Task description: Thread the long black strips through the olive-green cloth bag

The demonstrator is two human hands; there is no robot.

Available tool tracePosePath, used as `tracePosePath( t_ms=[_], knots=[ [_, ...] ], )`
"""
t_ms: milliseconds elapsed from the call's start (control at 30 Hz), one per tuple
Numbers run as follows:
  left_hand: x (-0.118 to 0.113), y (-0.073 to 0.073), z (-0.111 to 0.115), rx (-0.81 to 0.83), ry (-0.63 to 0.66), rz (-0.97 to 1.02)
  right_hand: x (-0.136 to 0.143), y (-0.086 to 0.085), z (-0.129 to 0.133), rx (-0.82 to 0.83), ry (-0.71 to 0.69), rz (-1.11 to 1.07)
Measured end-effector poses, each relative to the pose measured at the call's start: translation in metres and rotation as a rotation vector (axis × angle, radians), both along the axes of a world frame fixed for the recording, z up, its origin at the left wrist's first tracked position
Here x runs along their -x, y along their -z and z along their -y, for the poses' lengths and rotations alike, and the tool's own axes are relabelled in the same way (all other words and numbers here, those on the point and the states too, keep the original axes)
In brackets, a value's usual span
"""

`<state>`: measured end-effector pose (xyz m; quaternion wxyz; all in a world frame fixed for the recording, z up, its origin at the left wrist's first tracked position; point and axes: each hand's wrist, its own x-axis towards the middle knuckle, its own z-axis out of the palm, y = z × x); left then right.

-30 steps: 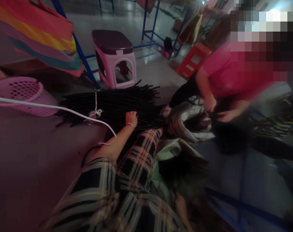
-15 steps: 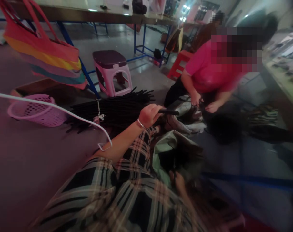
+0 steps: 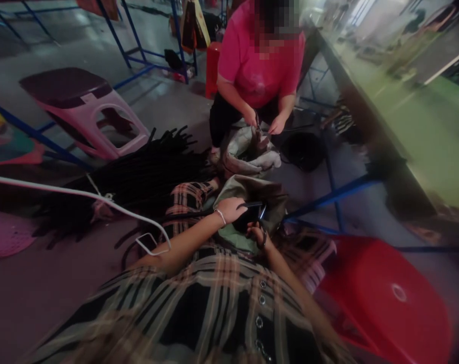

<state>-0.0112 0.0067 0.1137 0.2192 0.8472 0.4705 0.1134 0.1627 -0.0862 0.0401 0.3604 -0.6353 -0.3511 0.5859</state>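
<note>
The left hand (image 3: 231,210) clamps a black strip (image 3: 254,205) jutting beyond it, near scissors (image 3: 263,212) gripped in the right hand (image 3: 256,233).

A dark-topped pink stool (image 3: 87,112) stands left, a red stool (image 3: 384,303) lower right.

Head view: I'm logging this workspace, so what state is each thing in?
Black strip, held in the left hand
Scissors, held in the right hand; open or closed unclear
Green sack, mouth open
Whitish sack, mouth open
Bundle of black strips, tied with white string
Purple-and-pink stool, upright
</note>
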Motion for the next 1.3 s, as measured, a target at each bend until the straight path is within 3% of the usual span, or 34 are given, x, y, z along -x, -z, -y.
tracePosePath(
  t_ms=[133, 433, 700, 1300],
  knots=[
    [-0.004, 0.012, -0.005, 0.073, -0.068, 0.045, 0.0, 0.001, 0.006, 0.07, -0.135, 0.077],
    [-0.003, 0.032, 0.002, 0.222, -0.078, 0.031, -0.001, -0.008, 0.006, 0.05, -0.273, 0.199],
    [-0.005, 0.033, 0.005, 0.151, -0.043, -0.013, -0.005, 0.001, 0.004, 0.029, -0.322, 0.297],
    [-0.006, 0.037, 0.004, 0.163, 0.026, -0.047, -0.004, 0.005, 0.008, -0.029, -0.278, 0.318]
  ],
)
